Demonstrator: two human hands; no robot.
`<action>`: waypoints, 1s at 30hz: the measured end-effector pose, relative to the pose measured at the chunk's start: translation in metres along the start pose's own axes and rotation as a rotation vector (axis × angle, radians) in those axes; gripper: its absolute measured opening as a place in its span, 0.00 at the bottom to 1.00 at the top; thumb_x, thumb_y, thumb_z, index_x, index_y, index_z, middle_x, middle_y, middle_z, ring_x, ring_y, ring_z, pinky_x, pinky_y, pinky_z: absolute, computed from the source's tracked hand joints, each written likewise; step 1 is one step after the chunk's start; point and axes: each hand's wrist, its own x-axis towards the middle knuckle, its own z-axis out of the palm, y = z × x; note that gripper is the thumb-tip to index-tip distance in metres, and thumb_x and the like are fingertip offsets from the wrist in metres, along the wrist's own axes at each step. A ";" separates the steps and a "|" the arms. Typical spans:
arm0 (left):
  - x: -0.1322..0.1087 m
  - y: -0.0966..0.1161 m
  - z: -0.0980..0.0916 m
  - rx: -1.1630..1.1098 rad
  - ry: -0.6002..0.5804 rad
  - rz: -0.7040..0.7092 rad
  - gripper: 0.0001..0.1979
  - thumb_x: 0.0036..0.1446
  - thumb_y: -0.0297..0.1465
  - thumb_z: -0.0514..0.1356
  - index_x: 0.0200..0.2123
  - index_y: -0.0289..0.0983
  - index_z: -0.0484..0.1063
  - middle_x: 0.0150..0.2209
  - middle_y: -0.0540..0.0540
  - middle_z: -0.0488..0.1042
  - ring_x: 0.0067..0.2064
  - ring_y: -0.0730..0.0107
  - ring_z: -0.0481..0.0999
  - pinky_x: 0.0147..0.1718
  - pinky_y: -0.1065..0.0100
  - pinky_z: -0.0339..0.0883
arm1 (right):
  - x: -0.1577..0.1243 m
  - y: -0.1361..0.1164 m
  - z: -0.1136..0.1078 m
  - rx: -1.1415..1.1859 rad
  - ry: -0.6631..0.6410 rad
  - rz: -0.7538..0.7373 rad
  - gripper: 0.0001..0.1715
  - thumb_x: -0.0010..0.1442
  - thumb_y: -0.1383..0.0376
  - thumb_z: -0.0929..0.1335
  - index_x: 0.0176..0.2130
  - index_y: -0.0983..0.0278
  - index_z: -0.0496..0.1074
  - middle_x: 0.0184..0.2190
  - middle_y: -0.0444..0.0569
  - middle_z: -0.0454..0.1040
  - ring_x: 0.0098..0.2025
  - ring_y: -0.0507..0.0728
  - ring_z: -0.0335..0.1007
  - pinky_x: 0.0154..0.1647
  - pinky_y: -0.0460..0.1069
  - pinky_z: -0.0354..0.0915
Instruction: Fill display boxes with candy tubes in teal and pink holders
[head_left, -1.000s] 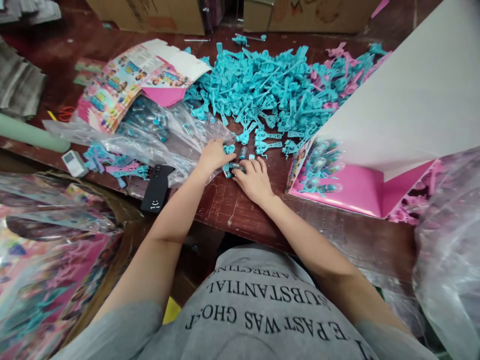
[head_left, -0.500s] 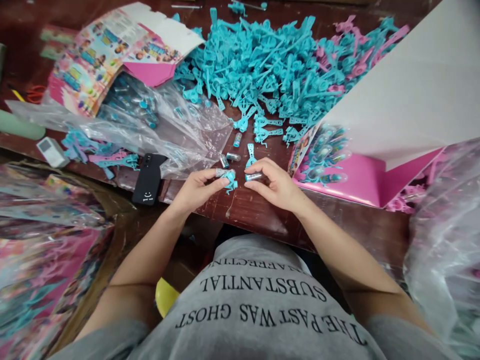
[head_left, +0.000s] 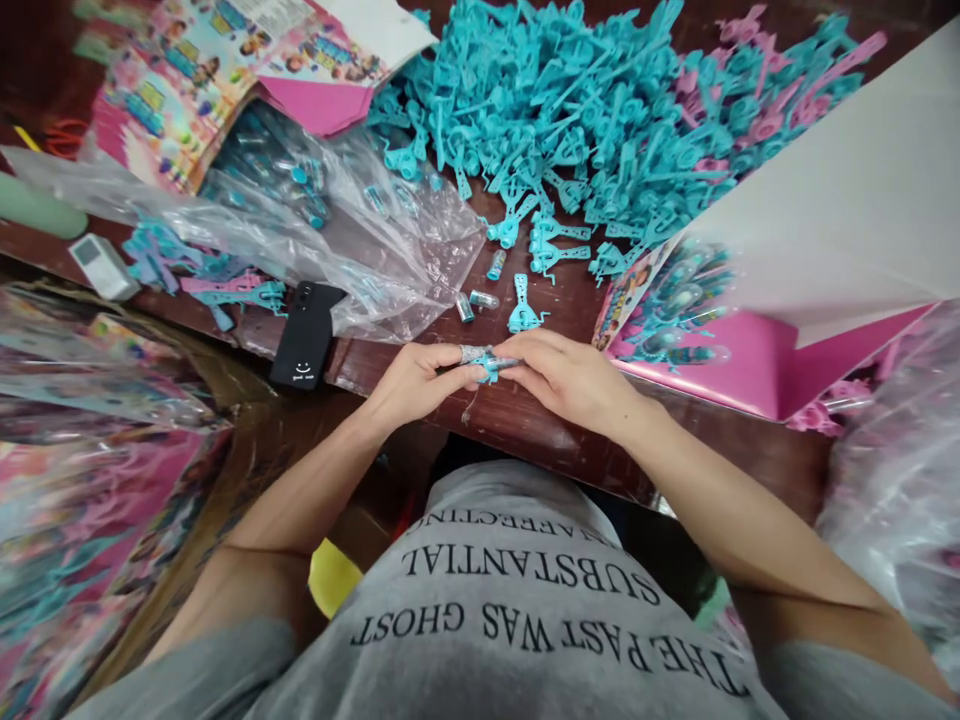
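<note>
Near the table's front edge my left hand (head_left: 420, 382) pinches a small turquoise plastic piece (head_left: 489, 372), mostly covered by the fingers. My right hand (head_left: 566, 375) grips a small clear tube (head_left: 510, 363) and holds its end against the turquoise piece. The fingertips of both hands almost meet. Just beyond them lies a single turquoise plastic piece with a flat handle (head_left: 523, 305). A few more small tubes (head_left: 484, 299) rest on the table to its left.
A large heap of turquoise plastic pieces (head_left: 555, 110), with some pink ones, covers the back. A plastic bag of tubes (head_left: 300, 190) and a black phone (head_left: 306, 335) are on the left. To the right stands an open pink box (head_left: 727, 370) holding filled pieces.
My right hand has brought the tube leftward to the turquoise piece in my left hand. The two hands were apart before. The camera view has shifted slightly.
</note>
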 end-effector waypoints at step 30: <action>-0.029 -0.015 0.010 -0.114 0.383 -0.272 0.21 0.62 0.51 0.67 0.37 0.37 0.83 0.32 0.48 0.80 0.30 0.73 0.72 0.30 0.71 0.67 | 0.048 0.038 0.028 -0.001 0.037 0.374 0.29 0.74 0.42 0.64 0.39 0.60 0.80 0.34 0.49 0.80 0.37 0.58 0.73 0.36 0.51 0.64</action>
